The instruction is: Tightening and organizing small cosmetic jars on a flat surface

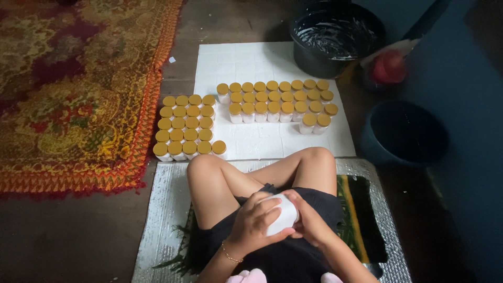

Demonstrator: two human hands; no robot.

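Across the upper left of the frame lies a patterned red and gold woven rug [78, 89]. At the bottom you sit cross-legged on a silvery quilted foil mat [162, 209]. Above your knees a white padded sheet [272, 139] carries two blocks of small white jars with gold lids: one at centre [277, 102], one at centre left [186, 128]. A black plastic bucket [335, 36] stands at the top, and a dark blue round basin [403, 133] at right. Low in the middle, your left hand [254, 222] and right hand [309, 220] both curl their fingers around one lidless white plastic jar [283, 215], gripping it over your lap.
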